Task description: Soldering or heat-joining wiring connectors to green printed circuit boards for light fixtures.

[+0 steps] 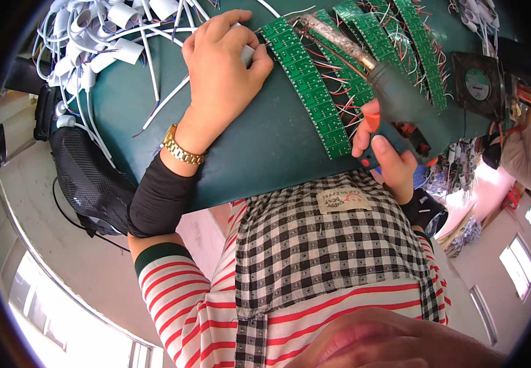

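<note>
My left hand (224, 70) is closed, its thumb and fingers around a white plastic housing (247, 55) that shows only in part. It rests by the far end of the nearest strip of green circuit boards (305, 83). My right hand (391, 162) grips a soldering gun (403, 104) with a dark body and orange trigger. The gun's metal barrel points away and to the left, its front end near the strip's far end beside my left fingers. The exact contact at the tip is too small to tell.
A heap of white plastic housings with white cables (103, 46) lies at the far left. More green board strips (422, 52) with red and white wires lie to the right, beside a black fan (479, 84). A black mesh object (91, 178) sits at the green table's (229, 165) left edge.
</note>
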### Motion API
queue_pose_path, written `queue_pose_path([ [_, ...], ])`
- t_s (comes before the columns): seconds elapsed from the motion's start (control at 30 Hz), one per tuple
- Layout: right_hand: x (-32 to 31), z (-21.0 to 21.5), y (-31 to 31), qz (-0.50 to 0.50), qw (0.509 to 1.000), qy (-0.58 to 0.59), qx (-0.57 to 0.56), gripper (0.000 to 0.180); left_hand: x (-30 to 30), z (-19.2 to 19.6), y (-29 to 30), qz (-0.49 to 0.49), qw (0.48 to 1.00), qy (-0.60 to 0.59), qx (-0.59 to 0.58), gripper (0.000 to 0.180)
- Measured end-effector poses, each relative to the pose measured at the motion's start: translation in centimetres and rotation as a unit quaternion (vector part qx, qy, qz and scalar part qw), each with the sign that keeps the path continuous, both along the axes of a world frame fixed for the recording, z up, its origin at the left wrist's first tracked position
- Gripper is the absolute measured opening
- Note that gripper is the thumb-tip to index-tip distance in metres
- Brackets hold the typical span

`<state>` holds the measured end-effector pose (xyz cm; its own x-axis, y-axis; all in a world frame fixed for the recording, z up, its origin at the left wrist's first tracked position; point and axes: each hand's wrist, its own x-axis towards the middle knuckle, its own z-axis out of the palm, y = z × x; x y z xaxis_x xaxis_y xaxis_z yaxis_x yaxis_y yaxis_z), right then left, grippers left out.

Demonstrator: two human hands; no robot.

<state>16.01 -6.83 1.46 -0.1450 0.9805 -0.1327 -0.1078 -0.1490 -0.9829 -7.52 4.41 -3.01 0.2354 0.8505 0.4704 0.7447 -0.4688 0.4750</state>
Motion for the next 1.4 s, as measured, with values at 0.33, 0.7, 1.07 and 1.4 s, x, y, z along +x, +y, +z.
queue_pose_path([
  [0.33, 0.1, 0.1, -0.7, 0.032, 0.992, -0.123, 0.024, 0.012, 0.2, 0.9, -0.3, -0.008, 1.0, -0.001, -0.013, 0.009],
  [0.7, -0.2, 0.5, -0.2, 0.074, 0.97, -0.226, 0.049, 0.021, 0.3, 2.0, -0.3, -0.015, 0.999, -0.038, -0.02, 0.014],
  [1.07, -0.5, 1.0, -0.2, 0.058, 0.985, -0.156, 0.041, 0.028, 0.2, 2.0, -0.2, -0.017, 0.999, -0.032, -0.009, 0.012],
  [1.4, -0.7, 1.7, -0.7, 0.047, 0.982, -0.18, 0.017, 0.04, 0.2, 1.9, -0.2, -0.013, 0.999, -0.042, -0.016, 0.011],
])
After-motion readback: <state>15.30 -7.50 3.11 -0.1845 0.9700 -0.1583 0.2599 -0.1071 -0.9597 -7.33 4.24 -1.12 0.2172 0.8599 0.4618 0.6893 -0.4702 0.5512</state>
